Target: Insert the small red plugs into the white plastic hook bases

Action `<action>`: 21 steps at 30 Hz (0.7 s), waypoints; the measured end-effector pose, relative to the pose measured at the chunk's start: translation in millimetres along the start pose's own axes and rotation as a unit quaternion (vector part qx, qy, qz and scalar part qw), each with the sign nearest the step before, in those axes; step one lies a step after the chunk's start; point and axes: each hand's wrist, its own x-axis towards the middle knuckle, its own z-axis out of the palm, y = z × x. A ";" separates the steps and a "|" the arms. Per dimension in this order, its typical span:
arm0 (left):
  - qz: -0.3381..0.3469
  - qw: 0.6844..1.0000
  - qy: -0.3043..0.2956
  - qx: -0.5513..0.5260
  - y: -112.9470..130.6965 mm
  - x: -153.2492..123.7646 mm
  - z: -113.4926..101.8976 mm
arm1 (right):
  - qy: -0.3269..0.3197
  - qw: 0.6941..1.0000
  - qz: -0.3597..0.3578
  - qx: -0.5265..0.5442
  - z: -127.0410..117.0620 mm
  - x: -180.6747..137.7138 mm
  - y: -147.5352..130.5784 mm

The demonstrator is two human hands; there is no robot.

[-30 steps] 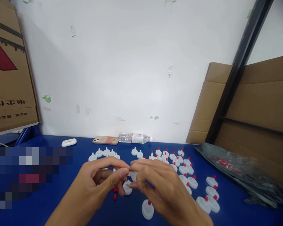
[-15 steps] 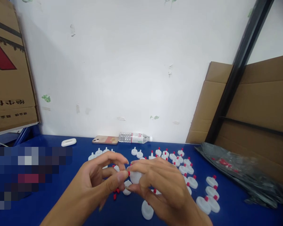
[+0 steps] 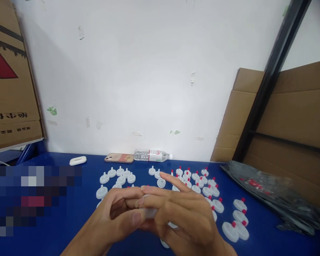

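Observation:
My left hand and my right hand are pressed together low in the middle of the view, fingers wrapped round one small white plastic cap that shows only as a pale sliver between them. My right index finger sticks out toward the far caps. Beyond my hands, plain white caps lie to the left on the blue table. White caps with red tips lie to the right.
A phone and a lying water bottle rest at the wall. A white case lies far left. A dark plastic bag with red pieces sits right, by cardboard sheets and a black post. A cardboard box stands left.
My hands have drawn nearer to me and closed tighter round the cap. The red tip seen between my fingers half a second ago is now hidden. More plain caps show on the left.

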 end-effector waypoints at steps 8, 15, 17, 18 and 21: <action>-0.003 0.997 -0.030 -0.069 -2.9 8.8 2.4 | 0.021 0.999 -0.019 -0.018 2.9 -0.2 1.6; 0.018 0.999 -0.031 0.027 -5.5 12.5 -4.5 | -0.005 1.000 -0.008 -0.024 2.3 -0.9 2.2; 0.019 0.995 -0.007 0.103 -3.5 11.0 -8.4 | -0.024 0.999 0.004 -0.026 0.2 -1.6 2.5; 0.017 0.988 0.021 0.149 -3.0 10.5 -11.3 | -0.032 0.999 0.013 -0.031 -1.5 -2.4 3.5; 0.026 0.941 0.142 0.307 -5.7 10.3 -24.6 | -0.056 0.994 0.073 -0.055 -9.0 -6.6 10.9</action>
